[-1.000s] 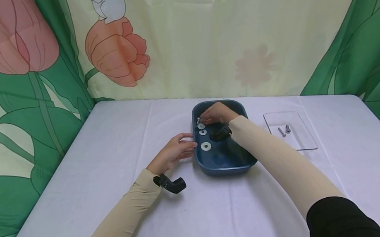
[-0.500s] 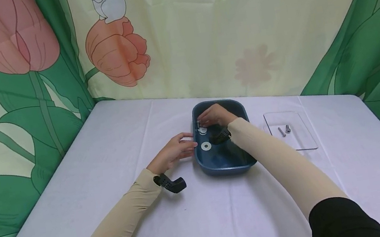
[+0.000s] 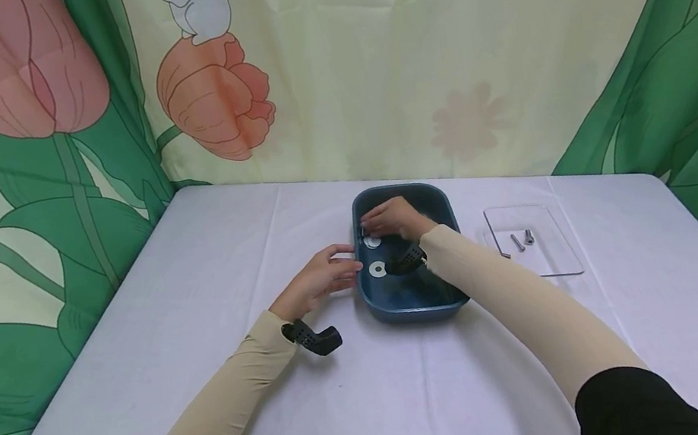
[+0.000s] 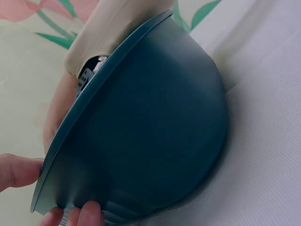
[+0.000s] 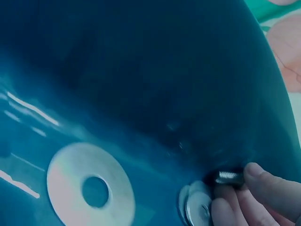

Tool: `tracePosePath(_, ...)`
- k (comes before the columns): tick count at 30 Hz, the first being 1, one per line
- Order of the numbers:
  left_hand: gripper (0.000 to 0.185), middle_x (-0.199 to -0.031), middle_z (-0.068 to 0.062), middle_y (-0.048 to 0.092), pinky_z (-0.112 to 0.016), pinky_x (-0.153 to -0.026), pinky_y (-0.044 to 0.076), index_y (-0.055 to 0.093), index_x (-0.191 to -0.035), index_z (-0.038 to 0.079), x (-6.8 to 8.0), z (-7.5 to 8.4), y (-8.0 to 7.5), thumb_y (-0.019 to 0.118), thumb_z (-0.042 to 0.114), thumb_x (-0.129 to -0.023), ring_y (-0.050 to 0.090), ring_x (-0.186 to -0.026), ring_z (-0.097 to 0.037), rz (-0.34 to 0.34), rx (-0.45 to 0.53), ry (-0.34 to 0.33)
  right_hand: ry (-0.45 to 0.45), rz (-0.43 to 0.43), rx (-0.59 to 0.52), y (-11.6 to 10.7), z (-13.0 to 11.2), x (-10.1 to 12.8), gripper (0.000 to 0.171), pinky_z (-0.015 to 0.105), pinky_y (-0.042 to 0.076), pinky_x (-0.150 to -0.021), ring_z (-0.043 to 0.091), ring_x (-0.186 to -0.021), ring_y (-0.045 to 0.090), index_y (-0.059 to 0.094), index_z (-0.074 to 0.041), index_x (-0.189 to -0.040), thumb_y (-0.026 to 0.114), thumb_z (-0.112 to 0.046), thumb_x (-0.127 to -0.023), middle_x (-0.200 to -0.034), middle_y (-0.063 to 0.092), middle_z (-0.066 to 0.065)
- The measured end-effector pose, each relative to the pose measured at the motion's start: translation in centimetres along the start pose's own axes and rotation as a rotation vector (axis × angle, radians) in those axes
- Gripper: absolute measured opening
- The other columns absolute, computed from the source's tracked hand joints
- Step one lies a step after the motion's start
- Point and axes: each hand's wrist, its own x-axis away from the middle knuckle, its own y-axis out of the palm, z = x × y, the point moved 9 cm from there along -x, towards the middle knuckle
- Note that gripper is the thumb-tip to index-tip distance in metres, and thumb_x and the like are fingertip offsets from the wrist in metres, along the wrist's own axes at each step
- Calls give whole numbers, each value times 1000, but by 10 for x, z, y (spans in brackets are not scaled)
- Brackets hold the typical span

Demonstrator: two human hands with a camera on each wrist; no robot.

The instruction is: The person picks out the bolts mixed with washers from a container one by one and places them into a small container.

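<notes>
A dark blue tray (image 3: 450, 294) sits mid-table. My right hand (image 3: 393, 218) reaches into its far left part and pinches a small bolt (image 5: 228, 178) against the inner wall; the bolt (image 3: 364, 231) also shows in the head view. Under the fingers (image 5: 263, 190) lie small washers (image 5: 197, 207). A larger washer (image 5: 91, 188) lies nearer on the tray floor. My left hand (image 3: 323, 276) holds the tray's left rim (image 4: 101, 77), thumb (image 4: 16, 172) on the edge and fingertips (image 4: 84, 214) on the outer wall.
A clear plastic plate (image 3: 552, 253) lies right of the tray with two bolts (image 3: 522, 240) on it. White cloth covers the table (image 3: 220, 231). A flower-printed curtain (image 3: 364, 61) hangs close behind.
My right hand has drawn slightly nearer along the tray's left wall, still on the bolt, and now covers one small washer. My left hand has not moved.
</notes>
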Motion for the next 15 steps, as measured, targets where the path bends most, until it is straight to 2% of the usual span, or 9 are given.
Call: tracePosePath(15,47,-128,-17,55,-39,-101,48,39,-136,10,0,-1,-2,57,15,-93,60,-110,-25,1,12,0,10,-24,-12,7,0,3,30,34,51,-95,26,-111,62,62,0,-120,59,-9,-92,-122,63,17)
